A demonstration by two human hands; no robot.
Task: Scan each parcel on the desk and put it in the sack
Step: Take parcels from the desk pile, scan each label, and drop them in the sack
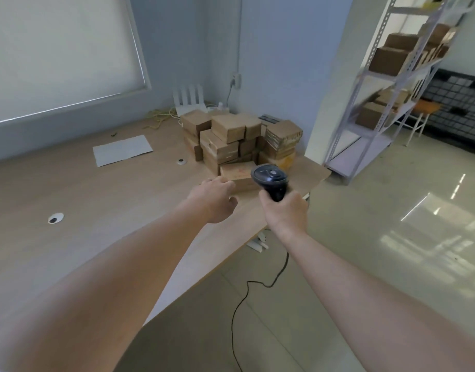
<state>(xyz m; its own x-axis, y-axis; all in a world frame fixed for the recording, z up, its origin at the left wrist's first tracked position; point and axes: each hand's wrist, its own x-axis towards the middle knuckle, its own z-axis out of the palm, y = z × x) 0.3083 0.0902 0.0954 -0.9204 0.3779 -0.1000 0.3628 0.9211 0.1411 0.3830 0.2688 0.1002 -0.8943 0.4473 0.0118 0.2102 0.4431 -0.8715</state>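
A pile of brown cardboard parcels (239, 138) stands at the far right corner of the wooden desk (96, 210). The nearest parcel (239, 173) lies flat at the front of the pile. My left hand (217, 197) reaches to its left edge, fingers spread and touching or just short of it, holding nothing. My right hand (284, 208) grips a dark handheld barcode scanner (271, 181), its head just in front of the nearest parcel. The scanner's black cable (247, 296) trails down to the floor. No sack is in view.
A white sheet of paper (122, 150) lies on the desk's far left. Two round cable grommets (55, 218) sit in the desktop. A metal shelving rack (386, 84) with more boxes stands right of the desk, over a glossy tiled floor (392, 237).
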